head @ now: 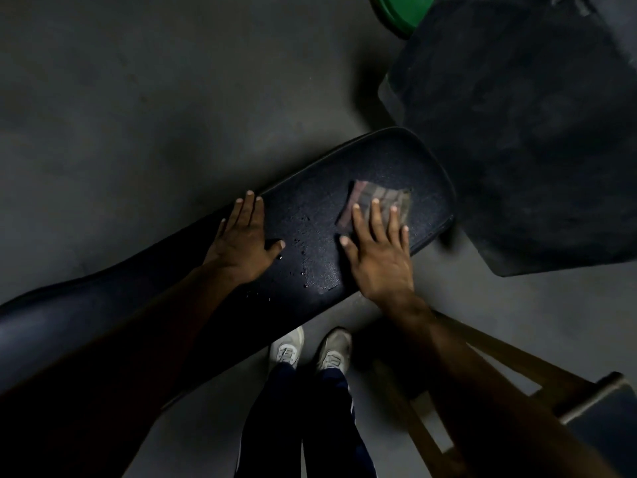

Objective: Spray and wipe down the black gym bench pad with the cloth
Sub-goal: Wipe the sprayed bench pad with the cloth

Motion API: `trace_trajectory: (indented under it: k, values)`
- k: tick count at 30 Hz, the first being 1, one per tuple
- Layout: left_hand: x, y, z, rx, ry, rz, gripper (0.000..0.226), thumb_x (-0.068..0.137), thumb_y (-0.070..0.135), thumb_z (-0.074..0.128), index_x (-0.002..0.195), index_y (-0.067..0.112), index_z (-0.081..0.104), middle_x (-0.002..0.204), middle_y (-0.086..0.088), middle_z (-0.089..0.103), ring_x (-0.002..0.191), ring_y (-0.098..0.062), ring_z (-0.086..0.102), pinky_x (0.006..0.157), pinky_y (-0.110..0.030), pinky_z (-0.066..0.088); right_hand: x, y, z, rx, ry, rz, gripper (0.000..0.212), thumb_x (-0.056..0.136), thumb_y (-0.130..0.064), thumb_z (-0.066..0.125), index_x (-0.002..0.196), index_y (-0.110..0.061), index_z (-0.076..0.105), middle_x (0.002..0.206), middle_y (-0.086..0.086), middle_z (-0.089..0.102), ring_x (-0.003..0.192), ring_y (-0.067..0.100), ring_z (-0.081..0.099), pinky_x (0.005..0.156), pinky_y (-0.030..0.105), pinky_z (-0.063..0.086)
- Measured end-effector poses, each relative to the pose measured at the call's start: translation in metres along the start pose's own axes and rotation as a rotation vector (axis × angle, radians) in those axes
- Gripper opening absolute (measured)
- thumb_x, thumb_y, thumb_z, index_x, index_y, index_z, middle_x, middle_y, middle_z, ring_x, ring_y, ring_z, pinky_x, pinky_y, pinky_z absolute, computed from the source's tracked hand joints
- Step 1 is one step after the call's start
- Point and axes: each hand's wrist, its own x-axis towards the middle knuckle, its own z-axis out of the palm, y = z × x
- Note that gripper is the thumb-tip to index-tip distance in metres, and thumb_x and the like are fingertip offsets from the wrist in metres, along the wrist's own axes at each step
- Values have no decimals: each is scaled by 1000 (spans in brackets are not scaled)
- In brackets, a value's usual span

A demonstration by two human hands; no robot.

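**Both palms flat on the wet bench pad**

Nearest the lens, two bare forearms reach down and forward over the long black textured vinyl gym bench pad (310, 215), which runs diagonally from lower left to upper right above the grey concrete floor (120, 98); a large dark rubber mat (524, 139) lies just past the pad's rounded far end; a wooden frame (510, 367) stands at lower right; the left hand (243, 241) rests open, fingers spread, gripping nothing, on the pad's far edge; the right hand (377, 251) lies flat with fingers splayed, pressing the small folded plaid cloth (375, 198) against the pad near its far end; water droplets (303, 267) bead between the hands.
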Motion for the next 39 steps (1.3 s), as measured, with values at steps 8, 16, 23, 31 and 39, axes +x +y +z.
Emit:
trace_trajectory:
  k: [8, 16, 23, 31, 39]
  values:
    - [-16, -8, 1, 50, -3, -35, 85, 98, 47, 48, 161, 13, 1, 169, -4, -7, 156, -22, -1, 124, -47, 10, -26, -37, 37, -143, -26, -441, 70, 106, -57, 34, 168, -30, 16, 178, 4, 7, 164, 35, 0, 130, 58, 16]
    - [-47, -38, -9, 44, -55, -223, 79, 100, 55, 39, 161, 25, -1, 169, 0, -10, 156, -23, -3, 124, -51, 4, -7, 4, -1, -260, -47, -340, 64, 109, -57, 23, 167, -41, 0, 176, 2, -12, 162, 26, -12, 131, 56, 6]
    - [-62, -42, -5, 0, -48, -252, 82, 98, 60, 40, 161, 30, -3, 169, 1, -13, 156, -21, -6, 125, -50, 4, 85, -73, -34, -150, -117, -245, 67, 109, -59, 24, 168, -37, 1, 177, 6, -16, 162, 32, -19, 130, 55, -4]
    - [-63, -42, -1, -14, -57, -244, 81, 99, 58, 39, 161, 29, -4, 168, -1, -14, 156, -22, -7, 125, -49, 6, -3, -102, 28, -203, -107, -535, 69, 109, -56, 30, 168, -33, 3, 177, 9, -10, 163, 33, -13, 132, 54, 3]
    - [-89, -39, 15, -13, -42, -208, 83, 98, 59, 40, 161, 25, -1, 168, -2, -14, 156, -22, -7, 125, -47, 3, -99, -16, 64, -218, -89, -386, 72, 105, -57, 30, 167, -41, -2, 177, -3, -12, 164, 25, -10, 131, 56, 10]
